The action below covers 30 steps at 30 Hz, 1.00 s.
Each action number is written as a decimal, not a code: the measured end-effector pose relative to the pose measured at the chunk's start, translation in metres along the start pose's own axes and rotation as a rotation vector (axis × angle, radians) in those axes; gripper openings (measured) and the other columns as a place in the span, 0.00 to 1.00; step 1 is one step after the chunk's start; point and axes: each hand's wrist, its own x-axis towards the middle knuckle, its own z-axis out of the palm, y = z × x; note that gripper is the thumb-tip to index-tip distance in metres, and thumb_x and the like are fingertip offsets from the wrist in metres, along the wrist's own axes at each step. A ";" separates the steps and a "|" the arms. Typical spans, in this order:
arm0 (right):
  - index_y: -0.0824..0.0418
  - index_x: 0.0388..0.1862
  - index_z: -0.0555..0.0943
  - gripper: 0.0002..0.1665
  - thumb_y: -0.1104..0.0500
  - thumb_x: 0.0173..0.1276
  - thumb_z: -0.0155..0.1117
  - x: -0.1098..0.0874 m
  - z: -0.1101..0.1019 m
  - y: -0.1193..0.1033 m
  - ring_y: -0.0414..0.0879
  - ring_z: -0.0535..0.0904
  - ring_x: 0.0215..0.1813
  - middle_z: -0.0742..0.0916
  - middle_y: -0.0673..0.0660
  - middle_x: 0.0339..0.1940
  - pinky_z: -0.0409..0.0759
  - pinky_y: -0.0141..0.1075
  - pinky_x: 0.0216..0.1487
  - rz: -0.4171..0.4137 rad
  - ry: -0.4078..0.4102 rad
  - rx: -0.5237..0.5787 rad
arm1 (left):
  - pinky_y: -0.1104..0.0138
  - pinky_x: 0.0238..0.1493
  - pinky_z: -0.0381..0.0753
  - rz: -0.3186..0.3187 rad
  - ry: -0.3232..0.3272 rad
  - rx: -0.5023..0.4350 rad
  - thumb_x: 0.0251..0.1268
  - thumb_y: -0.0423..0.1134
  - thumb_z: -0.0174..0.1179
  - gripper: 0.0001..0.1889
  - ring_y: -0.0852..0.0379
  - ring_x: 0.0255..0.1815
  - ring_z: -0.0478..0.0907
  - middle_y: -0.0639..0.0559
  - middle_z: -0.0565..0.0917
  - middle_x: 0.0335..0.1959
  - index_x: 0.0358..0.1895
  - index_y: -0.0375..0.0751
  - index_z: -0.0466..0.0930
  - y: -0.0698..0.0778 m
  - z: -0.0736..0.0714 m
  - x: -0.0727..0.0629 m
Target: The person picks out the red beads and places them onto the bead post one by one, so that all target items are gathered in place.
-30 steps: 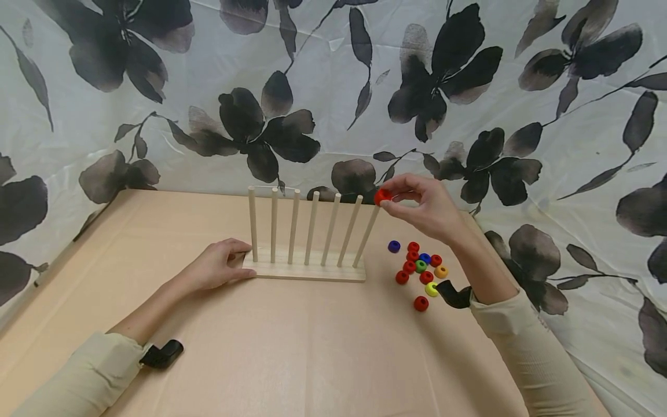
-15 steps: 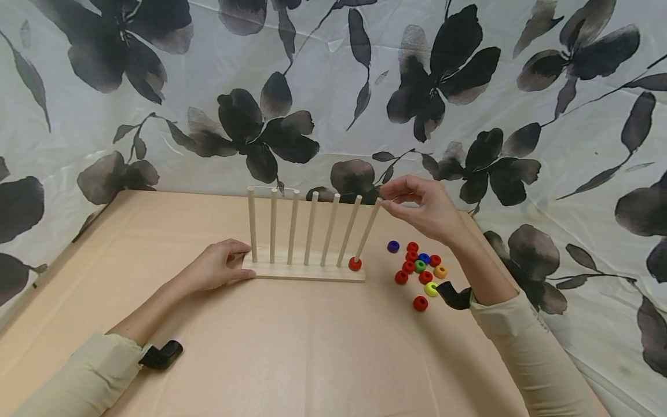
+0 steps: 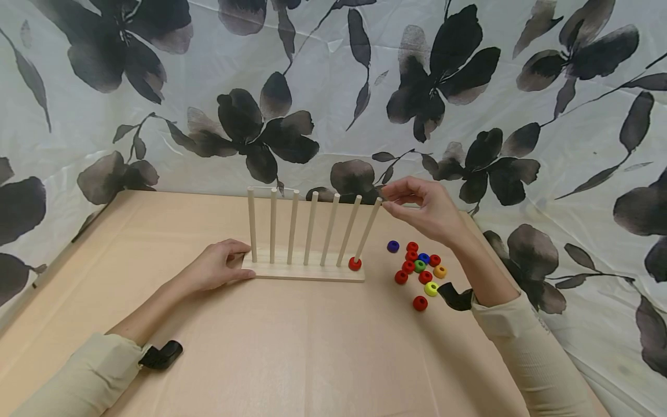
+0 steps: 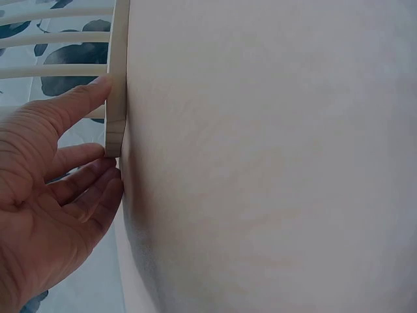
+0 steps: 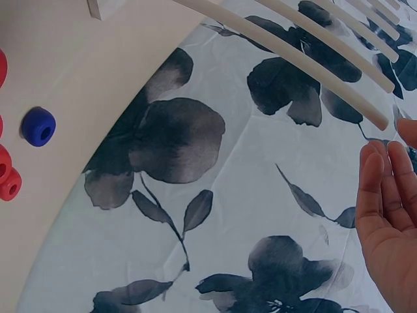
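Note:
A pale wooden peg rack (image 3: 307,270) stands on the table with a row of several upright pegs. My left hand (image 3: 221,266) holds the left end of its base; in the left wrist view the thumb (image 4: 91,98) lies on the board and the fingers are at its end. One red bead (image 3: 355,263) sits at the foot of the rightmost peg (image 3: 369,229). Beside that peg's tip is my right hand (image 3: 419,208), its fingers loosely bent with nothing between them. In the right wrist view the fingertips are right by the tip of the nearest peg (image 5: 326,78).
Right of the rack lies a loose cluster of beads: several red beads (image 3: 420,303), blue beads (image 3: 393,247), a green bead (image 3: 420,266), an orange bead (image 3: 440,271) and a yellow bead (image 3: 431,289). A floral cloth (image 3: 354,139) hangs behind the table (image 3: 292,341).
The red bead left the right hand's fingers and dropped down the rightmost peg to the base. The right hand stays by the peg's tip; the left hand has not moved.

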 end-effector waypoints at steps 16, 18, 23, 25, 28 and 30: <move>0.64 0.57 0.83 0.18 0.58 0.72 0.70 -0.015 -0.001 0.005 0.49 0.84 0.49 0.88 0.59 0.51 0.82 0.22 0.50 0.101 -0.005 -0.016 | 0.41 0.69 0.70 -0.007 -0.007 -0.010 0.60 0.43 0.76 0.33 0.30 0.66 0.73 0.28 0.78 0.62 0.62 0.25 0.78 0.001 -0.001 -0.002; 0.64 0.57 0.83 0.18 0.57 0.72 0.70 -0.019 -0.001 0.008 0.49 0.85 0.50 0.88 0.59 0.51 0.82 0.22 0.49 0.119 -0.010 -0.028 | 0.41 0.69 0.71 -0.004 -0.006 -0.011 0.60 0.43 0.76 0.33 0.30 0.66 0.73 0.28 0.78 0.62 0.62 0.25 0.78 0.001 -0.001 -0.003; 0.62 0.56 0.83 0.19 0.53 0.72 0.70 -0.030 0.000 0.018 0.48 0.85 0.51 0.88 0.57 0.51 0.84 0.25 0.48 0.152 -0.019 -0.059 | 0.41 0.69 0.71 -0.001 -0.005 -0.011 0.59 0.43 0.76 0.32 0.31 0.65 0.74 0.29 0.79 0.61 0.62 0.25 0.78 -0.001 -0.001 -0.003; 0.62 0.56 0.83 0.19 0.53 0.72 0.70 -0.034 0.001 0.022 0.48 0.86 0.51 0.88 0.57 0.51 0.85 0.26 0.47 0.156 -0.019 -0.061 | 0.41 0.69 0.71 -0.002 -0.006 -0.010 0.60 0.43 0.76 0.32 0.31 0.65 0.74 0.29 0.79 0.61 0.62 0.25 0.78 -0.001 -0.001 -0.003; 0.62 0.55 0.83 0.19 0.53 0.72 0.70 -0.042 0.002 0.027 0.48 0.86 0.51 0.88 0.57 0.51 0.86 0.27 0.47 0.156 -0.019 -0.057 | 0.41 0.68 0.71 -0.004 -0.007 -0.011 0.60 0.43 0.76 0.33 0.31 0.65 0.74 0.29 0.79 0.62 0.62 0.25 0.78 -0.001 -0.001 -0.003; 0.63 0.55 0.84 0.18 0.55 0.72 0.70 -0.046 0.004 0.030 0.48 0.86 0.50 0.88 0.58 0.51 0.86 0.27 0.46 0.153 -0.018 -0.048 | 0.41 0.68 0.71 -0.006 -0.006 -0.012 0.60 0.43 0.76 0.33 0.31 0.65 0.74 0.29 0.79 0.62 0.62 0.25 0.78 -0.001 -0.001 -0.003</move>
